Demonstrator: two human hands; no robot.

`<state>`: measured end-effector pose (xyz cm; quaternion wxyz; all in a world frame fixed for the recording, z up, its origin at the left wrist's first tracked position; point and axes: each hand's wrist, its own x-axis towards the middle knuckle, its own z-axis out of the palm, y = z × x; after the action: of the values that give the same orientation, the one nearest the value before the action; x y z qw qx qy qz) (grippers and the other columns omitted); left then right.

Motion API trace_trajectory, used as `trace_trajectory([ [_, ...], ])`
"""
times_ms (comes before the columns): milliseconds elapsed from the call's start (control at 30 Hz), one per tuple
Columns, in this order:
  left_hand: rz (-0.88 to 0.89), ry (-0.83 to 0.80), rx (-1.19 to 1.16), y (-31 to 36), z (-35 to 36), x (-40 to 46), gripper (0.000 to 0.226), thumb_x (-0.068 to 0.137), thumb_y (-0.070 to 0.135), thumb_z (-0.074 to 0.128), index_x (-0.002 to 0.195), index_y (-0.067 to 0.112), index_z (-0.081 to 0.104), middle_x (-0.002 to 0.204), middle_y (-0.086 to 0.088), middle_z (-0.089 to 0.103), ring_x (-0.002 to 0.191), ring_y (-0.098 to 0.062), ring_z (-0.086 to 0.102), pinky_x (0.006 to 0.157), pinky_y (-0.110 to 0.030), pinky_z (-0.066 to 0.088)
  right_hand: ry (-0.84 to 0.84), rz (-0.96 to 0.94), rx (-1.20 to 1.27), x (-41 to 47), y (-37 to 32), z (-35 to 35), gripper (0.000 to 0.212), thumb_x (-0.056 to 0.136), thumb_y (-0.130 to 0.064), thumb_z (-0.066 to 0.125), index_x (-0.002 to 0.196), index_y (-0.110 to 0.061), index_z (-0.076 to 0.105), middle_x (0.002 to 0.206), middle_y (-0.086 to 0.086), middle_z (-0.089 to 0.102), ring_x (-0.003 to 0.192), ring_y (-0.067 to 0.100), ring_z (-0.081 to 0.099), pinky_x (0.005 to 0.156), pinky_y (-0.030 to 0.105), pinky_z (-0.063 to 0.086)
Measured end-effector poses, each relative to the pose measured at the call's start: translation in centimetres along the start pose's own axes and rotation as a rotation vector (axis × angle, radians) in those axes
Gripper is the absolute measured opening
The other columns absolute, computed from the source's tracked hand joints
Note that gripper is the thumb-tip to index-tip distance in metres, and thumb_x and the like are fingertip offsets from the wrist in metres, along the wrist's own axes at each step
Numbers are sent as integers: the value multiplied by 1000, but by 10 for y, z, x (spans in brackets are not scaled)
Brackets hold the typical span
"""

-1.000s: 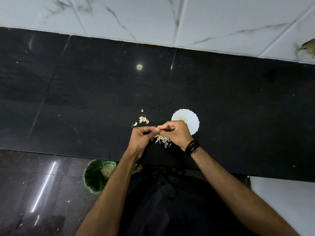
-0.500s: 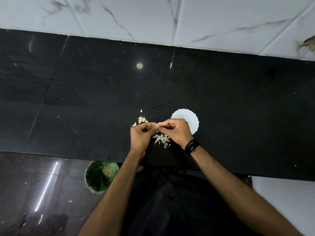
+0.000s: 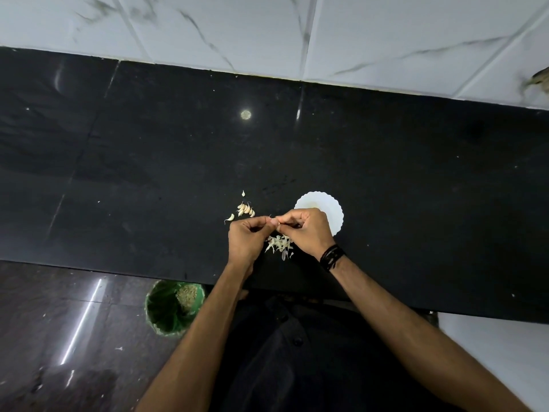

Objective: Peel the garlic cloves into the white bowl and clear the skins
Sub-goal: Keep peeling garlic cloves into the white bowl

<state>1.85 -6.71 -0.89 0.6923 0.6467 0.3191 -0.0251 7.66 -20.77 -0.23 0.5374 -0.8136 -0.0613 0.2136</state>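
Both hands' grip point(image 3: 271, 223) on one garlic clove beside white bowl point(image 3: 332, 209).

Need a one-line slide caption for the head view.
Both hands pinch a garlic clove over the skins beside the white bowl.

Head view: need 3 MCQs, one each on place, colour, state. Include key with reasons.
1. Where is the skin pile?
A. in the bowl
B. on the counter under the hands
C. on the floor

2. What colour is the bin?
A. green
B. red
C. blue

3. What are the hands doing?
A. resting flat
B. pinching a clove together
C. lifting the bowl

Key:
1 B, skins lie on the counter beneath the hands.
2 A, bin is green.
3 B, left hand and right hand meet fingertips on a clove, beside the bowl.
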Motion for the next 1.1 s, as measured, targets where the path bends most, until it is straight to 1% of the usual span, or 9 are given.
trace_trajectory([
  [133, -36, 52, -47, -1, 3, 1, 10, 85, 11, 80, 93, 6, 78, 89, -7, 78, 93, -25, 75, 89, -39, 60, 30, -25, -23, -1, -2, 2, 10, 82, -12, 82, 92, -14, 81, 88, -6, 78, 84, 1, 73, 80, 20, 57],
  [200, -35, 56, -76, 0, 4, 0, 7, 87, 10, 78, 93, 7, 78, 89, -8, 78, 90, -24, 74, 87, -39, 60, 59, -11, 12, -2, -3, 3, 10, 82, -15, 81, 92, -13, 81, 88, -5, 78, 84, 2, 73, 81, 22, 57],
  [333, -27, 25, -161, 4, 5, -3, 6, 90, 7, 73, 93, 10, 78, 80, -1, 75, 71, -6, 65, 72, -22, 55, 47, 103, 178, -3, -7, 2, 14, 79, -18, 85, 92, -14, 80, 84, -1, 78, 80, 12, 75, 79, 28, 61],
  [400, -29, 11, -202, 5, 4, -3, 7, 90, 5, 72, 94, 8, 77, 78, 1, 74, 66, -3, 62, 69, -18, 53, 38, 148, 249, -3, -8, 0, 19, 76, -20, 88, 91, -12, 79, 82, 3, 78, 75, 16, 74, 76, 27, 61],
  [567, 6, 20, -242, 3, 3, -5, 9, 88, 3, 73, 94, 8, 79, 77, -5, 73, 67, -12, 59, 71, -24, 56, 20, 184, 309, -3, -8, -1, 20, 78, -18, 86, 93, -10, 78, 84, 7, 77, 75, 17, 73, 79, 31, 61],
  [700, 52, 12, -254, 3, 2, -6, 10, 89, 1, 72, 95, 7, 77, 80, -6, 75, 71, -14, 67, 75, -26, 59, -9, 187, 337, -2, -8, -1, 16, 82, -12, 83, 96, -9, 77, 89, 8, 77, 80, 15, 72, 83, 31, 60],
  [867, 52, -22, -284, 5, 1, -8, 14, 91, 1, 69, 104, -3, 74, 96, -17, 76, 92, -28, 74, 82, -29, 60, 46, 126, 200, -2, -9, -3, 13, 80, -11, 84, 91, -11, 79, 85, 2, 78, 82, 11, 74, 81, 24, 59],
  [1000, 35, -23, -293, 4, 1, -7, 16, 91, -1, 68, 105, -7, 73, 97, -19, 76, 92, -26, 75, 81, -26, 60, 84, -1, 47, -1, -12, -3, 10, 79, -8, 84, 88, -11, 79, 83, -3, 77, 76, 3, 72, 76, 14, 55],
  [1100, 35, -33, -289, 3, 0, -6, 16, 92, -1, 67, 106, -6, 73, 98, -20, 76, 93, -25, 75, 82, -26, 60, 102, -45, -2, -2, -13, -2, 8, 80, -11, 83, 87, -12, 80, 83, -5, 77, 77, 3, 72, 77, 17, 56],
])
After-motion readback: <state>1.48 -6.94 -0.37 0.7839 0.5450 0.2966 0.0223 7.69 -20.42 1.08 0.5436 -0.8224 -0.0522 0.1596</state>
